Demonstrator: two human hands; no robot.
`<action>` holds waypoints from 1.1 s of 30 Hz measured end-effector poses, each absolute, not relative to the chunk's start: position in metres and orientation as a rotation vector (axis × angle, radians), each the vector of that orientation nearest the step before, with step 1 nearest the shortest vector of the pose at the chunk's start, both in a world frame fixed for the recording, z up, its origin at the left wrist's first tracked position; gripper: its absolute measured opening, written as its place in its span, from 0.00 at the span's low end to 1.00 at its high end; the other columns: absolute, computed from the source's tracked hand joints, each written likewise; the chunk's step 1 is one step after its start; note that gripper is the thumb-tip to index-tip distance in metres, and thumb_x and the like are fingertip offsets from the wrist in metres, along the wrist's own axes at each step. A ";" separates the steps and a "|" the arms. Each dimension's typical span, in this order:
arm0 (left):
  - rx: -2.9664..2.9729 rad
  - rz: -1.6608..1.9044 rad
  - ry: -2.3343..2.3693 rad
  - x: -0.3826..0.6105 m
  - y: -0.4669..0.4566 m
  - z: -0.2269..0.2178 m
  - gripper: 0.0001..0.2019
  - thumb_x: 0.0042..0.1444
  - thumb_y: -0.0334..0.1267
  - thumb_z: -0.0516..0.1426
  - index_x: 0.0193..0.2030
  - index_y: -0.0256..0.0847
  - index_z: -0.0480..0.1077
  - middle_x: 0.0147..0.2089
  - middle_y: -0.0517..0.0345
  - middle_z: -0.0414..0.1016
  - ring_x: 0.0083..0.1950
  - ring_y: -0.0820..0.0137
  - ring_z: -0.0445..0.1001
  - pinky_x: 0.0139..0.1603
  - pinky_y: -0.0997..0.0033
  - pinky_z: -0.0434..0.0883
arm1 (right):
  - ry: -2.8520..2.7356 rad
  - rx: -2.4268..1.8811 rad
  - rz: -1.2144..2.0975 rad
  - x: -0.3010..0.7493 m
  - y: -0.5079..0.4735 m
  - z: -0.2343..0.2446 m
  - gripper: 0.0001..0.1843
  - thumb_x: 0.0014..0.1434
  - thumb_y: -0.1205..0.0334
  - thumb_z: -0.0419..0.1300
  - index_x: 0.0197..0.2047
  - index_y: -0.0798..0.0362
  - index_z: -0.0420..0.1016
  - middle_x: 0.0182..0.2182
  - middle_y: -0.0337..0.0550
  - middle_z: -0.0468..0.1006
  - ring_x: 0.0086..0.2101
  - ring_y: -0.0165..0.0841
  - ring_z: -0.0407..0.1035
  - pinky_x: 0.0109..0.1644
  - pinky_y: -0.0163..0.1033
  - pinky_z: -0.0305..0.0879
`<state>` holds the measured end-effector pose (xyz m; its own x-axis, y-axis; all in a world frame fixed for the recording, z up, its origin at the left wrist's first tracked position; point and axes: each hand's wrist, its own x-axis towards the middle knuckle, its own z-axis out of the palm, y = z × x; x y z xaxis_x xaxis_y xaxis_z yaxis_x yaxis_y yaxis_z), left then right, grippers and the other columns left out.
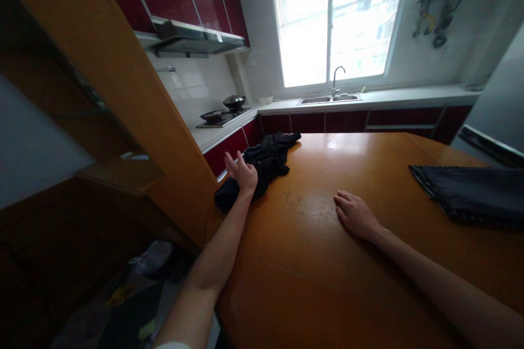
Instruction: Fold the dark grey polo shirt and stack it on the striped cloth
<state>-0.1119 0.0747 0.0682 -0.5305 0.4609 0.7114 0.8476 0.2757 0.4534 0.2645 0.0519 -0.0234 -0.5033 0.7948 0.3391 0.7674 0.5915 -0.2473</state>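
Observation:
My left hand (pixel 241 172) is raised over a crumpled heap of dark clothing (pixel 272 158) at the left edge of the wooden table (pixel 311 251). Its fingers are spread and hold nothing; whether it touches the cloth I cannot tell. On the bare tabletop to the right, my right hand (pixel 356 214) rests palm down with its fingers stretched out. Farther right lies a folded dark garment (pixel 478 193), flat on the table and apart from my right hand.
A wooden cabinet frame (pixel 164 103) stands close on the left. Behind the table are a stove (pixel 225 118) with a lidded pan (pixel 234 101), a sink (pixel 315 100) below the window, and a white counter (pixel 409 95). Bags (pixel 155 256) lie low at left.

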 end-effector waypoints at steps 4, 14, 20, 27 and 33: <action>-1.774 -0.846 -1.923 -0.084 0.078 0.054 0.18 0.63 0.31 0.51 0.57 0.42 0.74 0.67 0.49 0.67 0.70 0.59 0.61 0.72 0.56 0.55 | -2.396 -1.243 0.084 0.265 0.052 -0.023 0.21 0.66 0.60 0.51 0.57 0.54 0.76 0.62 0.56 0.71 0.62 0.46 0.64 0.65 0.52 0.61; -1.640 -0.438 -2.251 -0.106 0.076 0.033 0.24 0.58 0.35 0.59 0.62 0.43 0.71 0.66 0.40 0.67 0.63 0.45 0.65 0.64 0.43 0.59 | -2.403 -1.240 0.135 0.266 0.050 -0.018 0.22 0.67 0.59 0.52 0.59 0.56 0.75 0.63 0.59 0.70 0.63 0.47 0.63 0.67 0.53 0.58; -1.641 -0.567 -2.289 -0.116 0.078 0.039 0.21 0.59 0.30 0.54 0.59 0.43 0.75 0.56 0.42 0.76 0.58 0.48 0.70 0.59 0.47 0.64 | -2.418 -1.252 0.120 0.266 0.049 -0.016 0.22 0.67 0.60 0.51 0.59 0.55 0.75 0.63 0.57 0.70 0.63 0.46 0.63 0.66 0.52 0.59; -1.766 -0.711 -2.140 -0.108 0.080 0.046 0.18 0.60 0.30 0.55 0.55 0.43 0.76 0.53 0.51 0.78 0.55 0.59 0.75 0.59 0.63 0.68 | -2.425 -1.262 0.112 0.266 0.051 -0.018 0.23 0.67 0.60 0.51 0.60 0.57 0.75 0.64 0.58 0.69 0.63 0.47 0.62 0.67 0.51 0.58; -2.015 -1.095 -1.751 -0.079 0.080 0.045 0.12 0.60 0.28 0.58 0.48 0.42 0.77 0.47 0.52 0.79 0.51 0.61 0.77 0.56 0.63 0.71 | -2.427 -1.251 0.125 0.266 0.052 -0.019 0.23 0.67 0.60 0.51 0.60 0.58 0.74 0.64 0.58 0.69 0.64 0.47 0.61 0.67 0.51 0.57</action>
